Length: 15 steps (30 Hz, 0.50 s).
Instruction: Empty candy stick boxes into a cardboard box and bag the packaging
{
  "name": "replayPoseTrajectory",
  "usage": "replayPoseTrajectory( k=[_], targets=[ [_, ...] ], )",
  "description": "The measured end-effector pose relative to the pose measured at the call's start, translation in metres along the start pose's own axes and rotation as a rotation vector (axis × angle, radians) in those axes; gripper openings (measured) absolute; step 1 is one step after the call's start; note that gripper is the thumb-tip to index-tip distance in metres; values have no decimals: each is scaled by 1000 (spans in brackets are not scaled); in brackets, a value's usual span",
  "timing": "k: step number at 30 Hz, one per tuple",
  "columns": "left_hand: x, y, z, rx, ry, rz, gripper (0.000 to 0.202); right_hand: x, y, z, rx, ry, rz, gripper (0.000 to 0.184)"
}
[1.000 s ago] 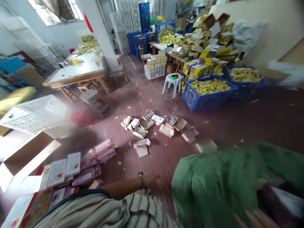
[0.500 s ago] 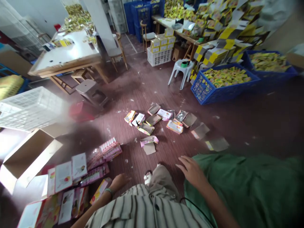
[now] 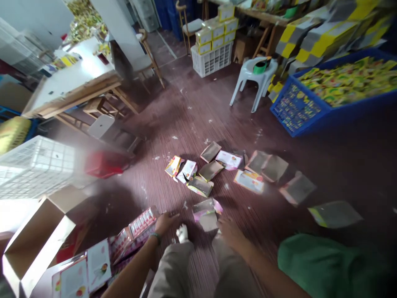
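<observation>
My left hand hangs open in front of my leg, fingers stretched out and holding nothing. It is close to a stack of pink-and-red clear-fronted packs at the lower left; whether it touches them I cannot tell. My right hand is open too, palm down with its fingers forward, over or on my knee. Just past its fingertips lies a flattened pink box on the floor. Farther out are several opened flat boxes, among them a white-and-orange one and a yellow-edged one.
An open carton and white crates stand at left, near a red stool or tub. A pale plastic stool and a blue crate of yellow packets are at right. Green cloth lies lower right.
The view has shifted downward and closer to the floor boxes. My left hand has moved forward and right; my right hand has come off the green cloth toward my knee.
</observation>
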<state>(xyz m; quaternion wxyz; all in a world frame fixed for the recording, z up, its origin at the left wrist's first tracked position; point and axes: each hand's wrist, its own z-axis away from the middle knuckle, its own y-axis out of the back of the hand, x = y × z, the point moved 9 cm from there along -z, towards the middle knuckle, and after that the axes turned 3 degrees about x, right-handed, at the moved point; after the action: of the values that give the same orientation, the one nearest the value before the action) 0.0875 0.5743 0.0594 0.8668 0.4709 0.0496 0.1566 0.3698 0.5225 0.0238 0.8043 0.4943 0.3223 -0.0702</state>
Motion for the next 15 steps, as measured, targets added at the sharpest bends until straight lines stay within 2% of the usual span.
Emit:
replayPoseTrajectory(
  k=[3, 6, 8, 12, 15],
  targets=[
    [5, 11, -77, -19, 82, -15, 47, 26, -21, -53, -52, -32, 24, 30],
    [8, 11, -158, -37, 93, -49, 47, 55, -61, -108, -88, -87, 35, 46],
    [7, 7, -216, -44, 84, -87, 46, 74, -104, -144, -126, -129, 47, 57],
    [2, -9, -328, -43, 59, -181, 44, 116, -216, -205, -205, -190, 24, 84],
    [3, -28, -400, -25, 33, -237, 53, 146, -283, -235, -74, -188, 59, 73]
  ],
)
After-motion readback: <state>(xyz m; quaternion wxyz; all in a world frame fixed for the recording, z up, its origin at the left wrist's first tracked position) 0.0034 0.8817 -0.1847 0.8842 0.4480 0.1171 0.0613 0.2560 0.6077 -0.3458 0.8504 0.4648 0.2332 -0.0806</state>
